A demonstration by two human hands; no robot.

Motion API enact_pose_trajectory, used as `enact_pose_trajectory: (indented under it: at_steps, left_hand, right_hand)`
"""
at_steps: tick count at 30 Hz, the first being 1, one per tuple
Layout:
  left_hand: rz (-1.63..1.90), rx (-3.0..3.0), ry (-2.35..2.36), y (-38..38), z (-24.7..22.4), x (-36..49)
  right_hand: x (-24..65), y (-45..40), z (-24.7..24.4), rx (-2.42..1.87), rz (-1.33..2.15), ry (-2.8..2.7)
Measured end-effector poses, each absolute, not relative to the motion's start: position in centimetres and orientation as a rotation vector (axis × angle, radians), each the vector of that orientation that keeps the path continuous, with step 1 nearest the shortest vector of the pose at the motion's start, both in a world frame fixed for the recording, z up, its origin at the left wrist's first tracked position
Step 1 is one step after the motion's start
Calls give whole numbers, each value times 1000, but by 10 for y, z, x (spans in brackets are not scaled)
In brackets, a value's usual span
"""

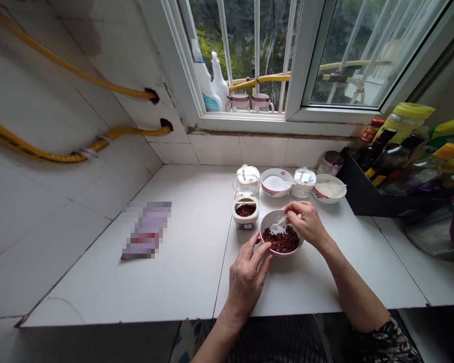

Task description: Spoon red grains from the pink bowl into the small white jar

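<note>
A white bowl (265,220) with a pink outside stands on the counter, holding dark red peppercorns (285,241) heaped toward its near side. My left hand (247,269) grips the bowl's left and near rim between thumb and fingers. Pinched in my right hand (306,222) is a small white spoon (277,227), its scoop down inside the bowl by the peppercorns. Just left of the bowl, a square spice jar (245,222) is open at the top, with similar peppercorns inside.
Behind are a clear lidded jar (248,176), a bowl of white grains (276,184), another lidded jar (303,181) and a bowl of pale contents (330,189). A black bottle box (363,196) stands right. A blurred purple packet (147,229) lies left.
</note>
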State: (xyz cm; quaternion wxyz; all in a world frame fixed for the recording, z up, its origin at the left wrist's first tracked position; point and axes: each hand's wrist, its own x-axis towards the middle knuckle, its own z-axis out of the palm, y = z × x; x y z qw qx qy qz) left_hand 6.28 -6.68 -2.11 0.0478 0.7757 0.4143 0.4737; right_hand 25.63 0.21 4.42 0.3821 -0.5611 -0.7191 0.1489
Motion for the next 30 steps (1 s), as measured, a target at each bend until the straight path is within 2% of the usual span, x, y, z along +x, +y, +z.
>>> enact_pose_trajectory:
  at_steps: [6,14,22,30]
  left_hand:
    - [1444,2371,1267,-67,-21,62]
    - [1440,2374,1269,-67,-21,63]
    - [1441,2369,1275,-67,-23,63]
    - [1424,2373,1275,-67,-22,63]
  right_hand:
    - [259,4,46,-1403,495,-1735]
    - [253,4,36,-1441,351,-1877]
    - [250,3,38,-1412,493,-1807]
    - [255,3,45,-1390,829,-1506]
